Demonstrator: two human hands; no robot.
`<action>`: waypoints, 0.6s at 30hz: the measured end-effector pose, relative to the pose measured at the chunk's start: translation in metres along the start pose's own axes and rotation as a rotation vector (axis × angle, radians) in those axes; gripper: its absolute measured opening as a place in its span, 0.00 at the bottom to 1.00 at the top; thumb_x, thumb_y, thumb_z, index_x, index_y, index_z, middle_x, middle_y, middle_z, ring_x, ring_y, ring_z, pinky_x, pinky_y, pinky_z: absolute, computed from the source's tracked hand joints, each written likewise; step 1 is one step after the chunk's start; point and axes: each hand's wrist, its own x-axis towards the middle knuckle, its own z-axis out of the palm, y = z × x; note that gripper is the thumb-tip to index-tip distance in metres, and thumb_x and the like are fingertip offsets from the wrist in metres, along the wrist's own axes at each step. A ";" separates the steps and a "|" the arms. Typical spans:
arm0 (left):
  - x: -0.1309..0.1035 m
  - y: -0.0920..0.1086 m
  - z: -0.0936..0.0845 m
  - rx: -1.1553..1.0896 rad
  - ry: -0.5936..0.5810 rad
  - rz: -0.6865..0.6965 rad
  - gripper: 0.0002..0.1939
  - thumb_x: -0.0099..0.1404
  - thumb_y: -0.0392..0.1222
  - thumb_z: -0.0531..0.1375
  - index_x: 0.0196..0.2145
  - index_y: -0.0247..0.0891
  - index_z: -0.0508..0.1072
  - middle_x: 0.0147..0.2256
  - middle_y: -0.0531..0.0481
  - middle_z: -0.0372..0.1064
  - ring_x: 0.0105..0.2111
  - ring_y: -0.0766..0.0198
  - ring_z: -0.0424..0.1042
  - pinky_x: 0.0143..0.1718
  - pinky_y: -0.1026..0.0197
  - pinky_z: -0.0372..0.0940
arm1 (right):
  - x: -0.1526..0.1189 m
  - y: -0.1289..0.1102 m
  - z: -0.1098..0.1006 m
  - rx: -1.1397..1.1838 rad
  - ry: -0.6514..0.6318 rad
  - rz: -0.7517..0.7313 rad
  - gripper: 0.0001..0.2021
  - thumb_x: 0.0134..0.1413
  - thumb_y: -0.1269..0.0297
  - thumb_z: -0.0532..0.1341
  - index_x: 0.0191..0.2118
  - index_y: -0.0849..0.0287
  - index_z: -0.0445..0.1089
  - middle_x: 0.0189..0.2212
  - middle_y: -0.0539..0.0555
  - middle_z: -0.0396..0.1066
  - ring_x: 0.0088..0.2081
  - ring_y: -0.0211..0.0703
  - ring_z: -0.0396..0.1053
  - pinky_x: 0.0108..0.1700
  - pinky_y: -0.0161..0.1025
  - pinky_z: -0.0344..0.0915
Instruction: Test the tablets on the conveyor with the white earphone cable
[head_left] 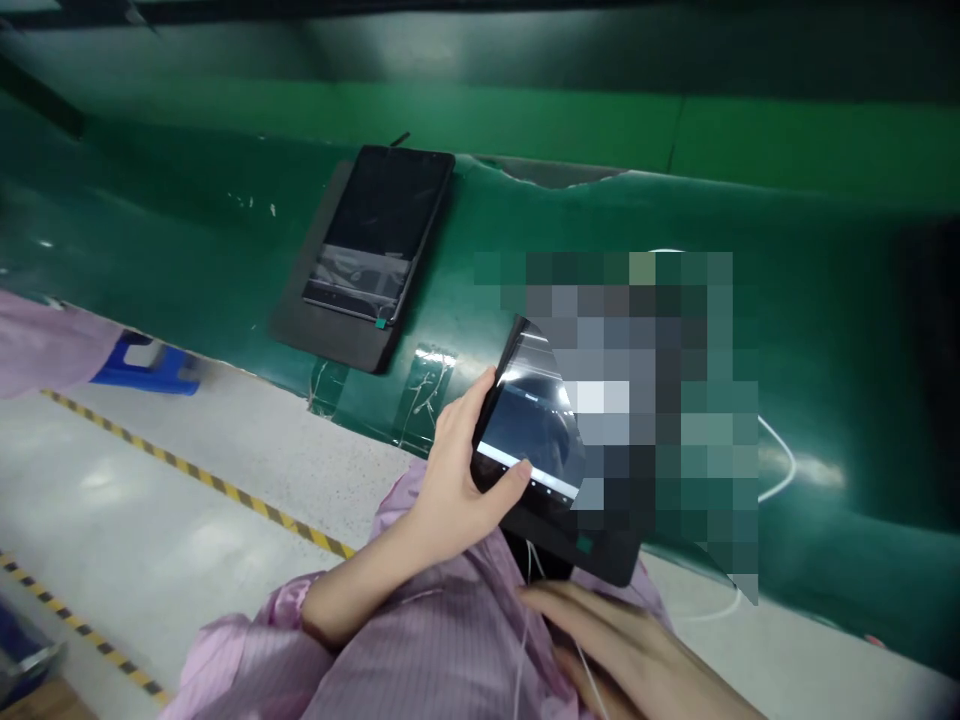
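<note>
My left fingers (514, 486) are pinching the black, rectangular, glass-screened tablet (525, 425), apparently steadying it over the near edge of the smooth green bench (187, 240); my right fingers (561, 607) are pressing together beside a thin white cord (523, 650), any hold unclear.

Yellow-black tape (217, 485) on pale floor (247, 570); blue plastic piece (169, 374) beside pink cloth (45, 345).
</note>
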 end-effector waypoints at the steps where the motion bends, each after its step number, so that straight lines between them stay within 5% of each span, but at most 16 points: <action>1: 0.000 -0.001 0.000 -0.003 -0.001 0.004 0.39 0.68 0.44 0.60 0.69 0.52 0.46 0.69 0.46 0.48 0.69 0.45 0.47 0.67 0.38 0.48 | 0.003 0.002 0.010 0.041 0.008 0.063 0.21 0.63 0.66 0.59 0.60 0.46 0.67 0.49 0.49 0.77 0.45 0.43 0.78 0.42 0.33 0.76; 6: 0.001 -0.002 0.001 -0.014 -0.020 -0.012 0.38 0.68 0.44 0.60 0.69 0.51 0.47 0.70 0.46 0.46 0.69 0.47 0.46 0.67 0.38 0.47 | 0.006 0.023 0.046 0.106 0.182 0.112 0.13 0.68 0.64 0.53 0.43 0.55 0.77 0.42 0.56 0.77 0.41 0.43 0.78 0.44 0.34 0.75; 11: 0.001 -0.002 0.001 -0.010 -0.003 -0.006 0.38 0.67 0.43 0.61 0.69 0.50 0.48 0.70 0.47 0.47 0.69 0.48 0.47 0.68 0.41 0.47 | -0.001 0.040 0.069 -0.036 0.415 0.092 0.15 0.69 0.63 0.53 0.42 0.56 0.78 0.35 0.56 0.79 0.37 0.45 0.79 0.39 0.34 0.76; 18: 0.000 -0.005 0.002 -0.049 -0.012 0.007 0.37 0.69 0.46 0.60 0.69 0.51 0.48 0.70 0.47 0.46 0.69 0.48 0.46 0.68 0.40 0.45 | -0.011 0.025 0.056 0.086 0.423 -0.015 0.11 0.66 0.68 0.56 0.47 0.53 0.74 0.41 0.54 0.79 0.40 0.43 0.79 0.42 0.30 0.75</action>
